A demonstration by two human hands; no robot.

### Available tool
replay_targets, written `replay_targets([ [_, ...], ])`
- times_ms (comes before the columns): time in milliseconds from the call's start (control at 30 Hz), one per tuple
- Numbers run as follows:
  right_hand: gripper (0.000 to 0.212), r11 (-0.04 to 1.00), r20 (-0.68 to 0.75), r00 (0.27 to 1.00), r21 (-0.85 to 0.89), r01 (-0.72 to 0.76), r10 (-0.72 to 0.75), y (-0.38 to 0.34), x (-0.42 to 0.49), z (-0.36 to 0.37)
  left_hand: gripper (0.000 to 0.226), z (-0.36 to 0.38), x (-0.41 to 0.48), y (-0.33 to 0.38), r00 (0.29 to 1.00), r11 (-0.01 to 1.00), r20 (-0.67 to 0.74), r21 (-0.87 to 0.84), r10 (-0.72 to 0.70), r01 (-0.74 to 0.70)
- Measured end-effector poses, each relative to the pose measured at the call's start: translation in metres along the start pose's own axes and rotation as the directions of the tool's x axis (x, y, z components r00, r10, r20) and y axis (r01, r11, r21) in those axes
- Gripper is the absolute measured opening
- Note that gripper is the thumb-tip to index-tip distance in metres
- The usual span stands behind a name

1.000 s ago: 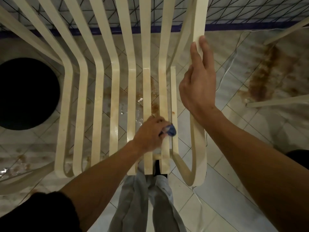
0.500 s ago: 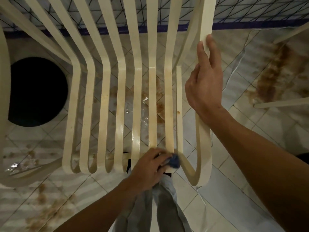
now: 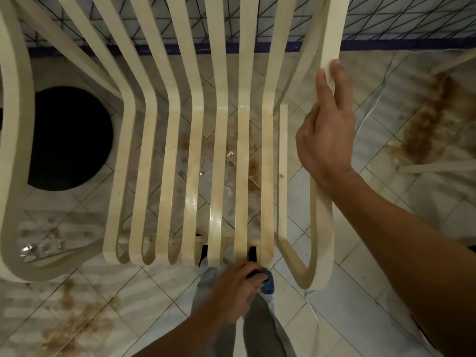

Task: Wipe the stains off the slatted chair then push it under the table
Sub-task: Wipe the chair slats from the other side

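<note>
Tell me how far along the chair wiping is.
Partway. Middle slats shine wet, so they look wiped. The left hand grips a blue cloth at the chair's front edge while the right hand holds the armrest. Brown stains show on the right slats; pushing it under the table is not yet done.

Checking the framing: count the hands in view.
2. The left hand grips a blue cloth at the front edge of the cream slatted chair; the right hand holds its armrest.
</note>
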State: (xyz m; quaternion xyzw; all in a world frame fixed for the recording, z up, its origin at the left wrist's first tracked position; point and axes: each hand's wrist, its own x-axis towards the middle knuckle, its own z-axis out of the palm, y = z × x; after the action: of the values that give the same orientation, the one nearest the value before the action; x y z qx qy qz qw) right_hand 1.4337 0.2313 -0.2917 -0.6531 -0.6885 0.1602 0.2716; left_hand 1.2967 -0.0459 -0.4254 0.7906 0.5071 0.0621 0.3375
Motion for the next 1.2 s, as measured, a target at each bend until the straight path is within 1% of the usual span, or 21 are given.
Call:
replay_targets([
  [67, 0.054, 1.0, -0.003, 1.0, 0.003, 0.001, -0.001, 0.001, 0.0, 0.0, 0.041, 0.0, -0.008, -0.007, 0.996, 0.992, -0.022, -0.093, -0.087, 0.084],
  [133, 0.053, 1.0, -0.003, 1.0, -0.005, -0.003, 0.003, 0.002, 0.0, 0.001, 0.034, -0.006, -0.015, -0.014, 0.989, 0.981, -0.073, -0.154, -0.129, 0.117],
  [233, 0.053, 0.999, 0.007, 1.0, -0.031, -0.018, 0.018, 0.002, 0.0, 0.002, 0.038, -0.032, -0.023, -0.025, 0.961, 0.949, -0.184, -0.278, -0.207, 0.151],
  [267, 0.053, 0.999, 0.009, 1.0, -0.041, -0.027, 0.027, 0.002, 0.0, 0.002, 0.039, -0.041, -0.023, -0.033, 0.941, 0.942, -0.235, -0.289, -0.243, 0.171],
  [333, 0.053, 0.998, 0.016, 0.999, -0.05, -0.034, 0.034, 0.001, 0.0, 0.001, 0.04, -0.056, -0.018, -0.053, 0.897, 0.948, -0.334, -0.232, -0.29, 0.22],
  [400, 0.052, 0.998, 0.015, 0.999, -0.044, -0.034, 0.035, -0.001, 0.0, 0.001, 0.041, -0.062, -0.015, -0.067, 0.877, 0.948, -0.365, -0.17, -0.313, 0.268],
  [533, 0.052, 0.999, 0.014, 0.999, -0.035, -0.039, 0.039, -0.002, -0.001, 0.001, 0.045, -0.052, -0.028, -0.062, 0.898, 0.964, -0.35, -0.118, -0.266, 0.239],
  [633, 0.053, 0.998, 0.018, 0.999, -0.042, -0.039, 0.04, -0.001, -0.001, 0.001, 0.047, -0.04, -0.046, -0.054, 0.899, 0.952, -0.321, -0.168, -0.299, 0.257],
  [733, 0.053, 0.999, 0.016, 0.999, -0.032, -0.041, 0.041, -0.002, -0.001, 0.001, 0.048, -0.036, -0.056, -0.05, 0.908, 0.937, -0.25, -0.185, -0.337, 0.297],
  [767, 0.053, 0.999, 0.013, 0.999, -0.026, -0.035, 0.035, -0.001, -0.001, 0.001, 0.047, -0.035, -0.056, -0.048, 0.914, 0.939, -0.234, -0.175, -0.331, 0.295],
  [833, 0.052, 0.999, 0.009, 1.0, -0.023, -0.028, 0.028, -0.001, -0.001, 0.001, 0.039, -0.039, -0.051, -0.038, 0.932, 0.951, -0.215, -0.164, -0.292, 0.26],
  [933, 0.053, 0.999, 0.012, 1.0, -0.033, -0.028, 0.029, -0.002, -0.001, 0.0, 0.035, -0.046, -0.022, -0.017, 0.946, 0.957, -0.2, -0.197, -0.254, 0.215],
  [1000, 0.053, 0.999, 0.013, 1.0, -0.041, -0.023, 0.024, -0.003, -0.002, 0.0, 0.039, -0.044, 0.008, -0.005, 0.96, 0.969, -0.187, -0.178, -0.207, 0.174],
  [1100, 0.054, 0.999, 0.01, 1.0, -0.043, -0.013, 0.013, -0.003, -0.003, 0.0, 0.049, -0.036, 0.043, 0.014, 0.977, 0.99, -0.177, -0.103, -0.118, 0.1],
  [1200, 0.054, 0.998, -0.003, 1.0, -0.057, 0.0, -0.001, -0.002, -0.004, 0.001, 0.058, -0.028, 0.046, 0.027, 0.989, 0.994, -0.093, 0.001, -0.111, 0.112],
])
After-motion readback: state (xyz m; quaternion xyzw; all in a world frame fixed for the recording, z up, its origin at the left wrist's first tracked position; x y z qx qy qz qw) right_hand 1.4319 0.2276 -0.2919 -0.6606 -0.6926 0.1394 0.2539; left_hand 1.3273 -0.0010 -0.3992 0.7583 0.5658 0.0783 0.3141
